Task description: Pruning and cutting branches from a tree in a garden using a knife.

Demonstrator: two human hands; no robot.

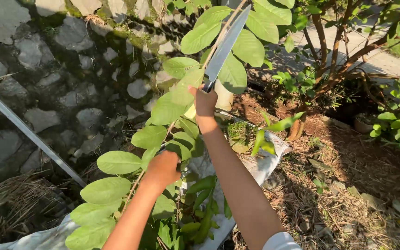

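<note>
My right hand (205, 103) grips the handle of a large knife (227, 44), whose steel blade points up and away beside a thin brown branch (224, 28). My left hand (164, 167) is closed around the lower part of that same leafy branch, among big oval green leaves (118, 162). The stem runs diagonally from lower left up to the top centre. Leaves hide part of the left fingers.
A stone wall (70, 69) rises at left with a grey metal bar (28, 132) leaning across it. White sheeting (265, 164) lies on the ground under cut leaves. Dry mulch (348, 194), bare shrub stems (334, 51) and a small pot (363, 122) are at right.
</note>
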